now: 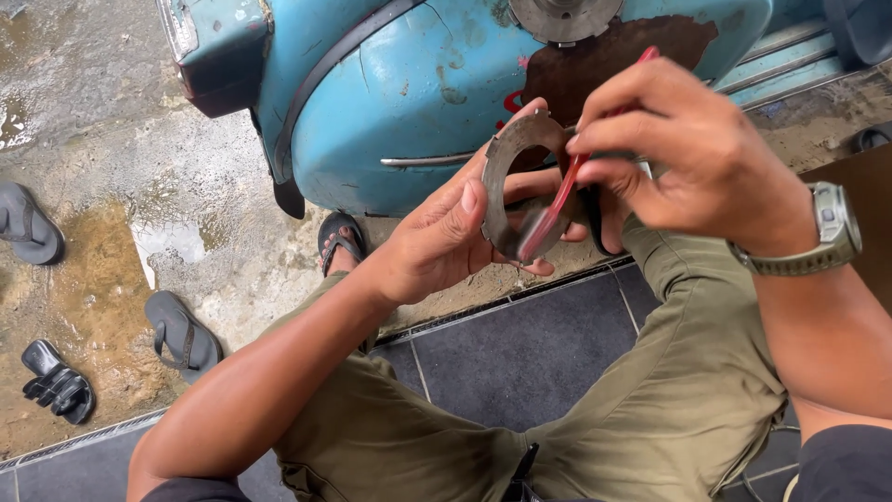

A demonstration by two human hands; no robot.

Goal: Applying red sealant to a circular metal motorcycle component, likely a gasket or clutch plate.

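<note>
Metal ring plate (502,181), flat, worn grey, notched at its outer edge, sits near frame centre, held upright and edge-tilted toward the camera.

Far left, at 9 o'clock: loose sandals on wet concrete, a grey pair (181,333) and a black one (58,389). Not in play.

Left hand (437,246) grasps the ring from its 8 o'clock side, thumb pressed on the near face, fingers curled behind. Grip looks firm; the ring does not rest on anything else.

Right of it, a red-handled tool (557,200) crosses the ring's opening from 1 o'clock down to 7 o'clock, its lower end touching the ring's inner edge. Tip type cannot be told.

Right hand (678,153) pinches the tool's upper part between thumb and fingers, a grey wristwatch (822,232) on the wrist.

Behind, at 12 o'clock: blue scooter body (400,102), paint chipped, with a round metal hub (562,14) at the top edge.

Judgement on doing it well: the person should keep the left thumb clear of the tool's path, work in short strokes along the inner edge, and turn the ring in the left hand instead of shifting the tool's angle. A slip toward the left fingers seems the main risk.
</note>
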